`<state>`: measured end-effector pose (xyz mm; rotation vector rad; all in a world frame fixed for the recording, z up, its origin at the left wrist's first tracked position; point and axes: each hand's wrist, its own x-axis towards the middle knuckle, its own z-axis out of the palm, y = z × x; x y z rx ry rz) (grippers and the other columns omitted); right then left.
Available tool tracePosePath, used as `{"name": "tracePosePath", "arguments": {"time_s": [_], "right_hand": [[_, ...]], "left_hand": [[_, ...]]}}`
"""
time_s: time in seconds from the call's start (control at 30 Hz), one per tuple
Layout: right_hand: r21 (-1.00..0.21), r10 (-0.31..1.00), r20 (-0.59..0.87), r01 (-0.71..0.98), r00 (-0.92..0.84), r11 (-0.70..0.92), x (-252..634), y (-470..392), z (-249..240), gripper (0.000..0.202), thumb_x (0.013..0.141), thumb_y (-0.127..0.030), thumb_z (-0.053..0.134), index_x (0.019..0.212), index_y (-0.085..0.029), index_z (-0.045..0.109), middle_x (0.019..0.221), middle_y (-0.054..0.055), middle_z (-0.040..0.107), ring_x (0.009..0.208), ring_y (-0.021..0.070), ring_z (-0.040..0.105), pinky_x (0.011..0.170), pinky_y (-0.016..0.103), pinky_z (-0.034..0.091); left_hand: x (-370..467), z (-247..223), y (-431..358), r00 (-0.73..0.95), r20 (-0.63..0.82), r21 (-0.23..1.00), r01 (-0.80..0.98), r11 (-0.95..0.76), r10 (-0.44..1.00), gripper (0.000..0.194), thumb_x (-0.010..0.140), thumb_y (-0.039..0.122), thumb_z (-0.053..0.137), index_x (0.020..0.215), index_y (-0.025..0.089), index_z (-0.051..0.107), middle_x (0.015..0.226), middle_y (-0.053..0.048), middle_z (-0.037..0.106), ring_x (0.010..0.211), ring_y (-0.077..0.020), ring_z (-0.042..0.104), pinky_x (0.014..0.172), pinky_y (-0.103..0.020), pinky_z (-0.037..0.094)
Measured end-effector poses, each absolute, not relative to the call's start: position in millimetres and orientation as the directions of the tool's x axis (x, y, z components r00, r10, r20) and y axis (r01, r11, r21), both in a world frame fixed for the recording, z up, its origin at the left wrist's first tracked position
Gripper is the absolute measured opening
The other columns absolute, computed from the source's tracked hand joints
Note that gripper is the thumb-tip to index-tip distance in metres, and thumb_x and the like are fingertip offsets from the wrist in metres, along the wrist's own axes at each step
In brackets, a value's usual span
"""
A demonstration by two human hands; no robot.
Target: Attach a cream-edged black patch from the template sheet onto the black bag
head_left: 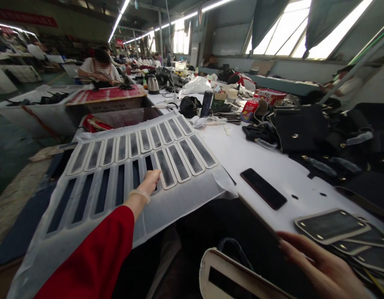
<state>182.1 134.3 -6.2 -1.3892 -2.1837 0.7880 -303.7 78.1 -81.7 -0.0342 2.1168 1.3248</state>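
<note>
Plainly reached with the left hand [151, 179] toward eight o'clock, fingers curled closed against the left edge of a pale-rimmed panel [166, 169]; could not tell whether the edge was pinched. Had that panel lying on the translucent sheet [176, 203], first of four along the near row, with more rimmed panels [109, 151] behind in the far row and dark slots [104, 191] running on toward nine o'clock. Wore a red sleeve [101, 245] and a pale wristband [141, 193] on that arm.

Held the right hand [323, 261] low at four o'clock, blurred, fingers partly extended with their tips near the edge of the white table [229, 145]; could not tell whether anything was gripped. Showed a curved, pale-rimmed piece [207, 265] with a dark strip at five o'clock, partly cut off by the frame.

Saw a dark phone [263, 188] flat on the table between three and four o'clock, studded panels [333, 226] stacked beyond it, black bags [298, 126] heaped toward three, a kettle [153, 85] near eleven, and a seated person [98, 68] at ten.
</note>
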Motion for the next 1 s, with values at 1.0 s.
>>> {"name": "tracePosePath", "arguments": {"time_s": [1.0], "right_hand": [[0.218,0.003,-0.064,-0.011,-0.998,0.976,-66.5,169.3,-32.6,0.032,0.085,-0.008,0.052,0.116,-0.011,0.053,0.105,0.012,0.057,0.094,0.0281,0.049,0.072,0.040,0.041]], "left_hand": [[-310.9,-64.4,55.8,-0.820,-0.334,0.937,-0.342,0.071,0.464,0.007,0.090,0.018,0.064,0.093,0.012,0.062,0.081,0.001,0.061,0.064,-0.0098,0.056,0.060,-0.023,0.049]]}}
